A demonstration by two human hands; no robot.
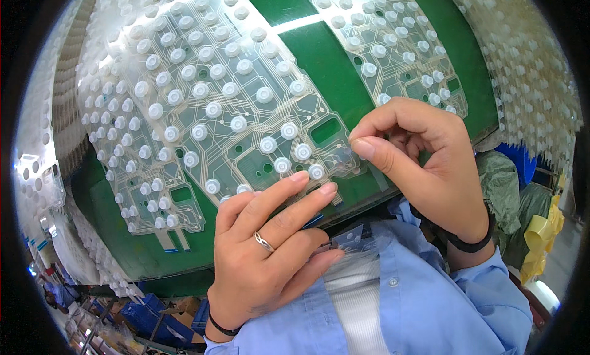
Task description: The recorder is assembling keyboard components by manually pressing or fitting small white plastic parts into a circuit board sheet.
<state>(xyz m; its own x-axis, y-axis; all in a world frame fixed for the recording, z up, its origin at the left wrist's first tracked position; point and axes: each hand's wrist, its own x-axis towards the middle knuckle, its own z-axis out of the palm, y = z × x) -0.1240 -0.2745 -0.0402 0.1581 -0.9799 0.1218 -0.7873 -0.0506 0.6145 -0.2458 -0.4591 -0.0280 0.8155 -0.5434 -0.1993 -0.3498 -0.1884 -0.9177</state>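
Note:
A clear keyboard membrane sheet [255, 164] with printed traces and white rubber domes lies in front of me. My left hand [270, 238], a ring on one finger, rests two fingertips on its near edge. Between that hand's thumb and index finger sits a small clear plastic sheet [353, 239] with pale dots. My right hand [424, 158] pinches thumb and index finger together at the membrane's near right corner. Beside those fingertips, a shiny clear patch [343, 161] covers the corner. Whatever the pinch holds is too small to make out.
More membrane sheets lie at left [141, 164] and far right [399, 41] on the green table [307, 54]. Stacks of domed sheets [528, 66] line the right side. Blue bins [153, 321] stand below at left; yellow material [544, 238] hangs at right.

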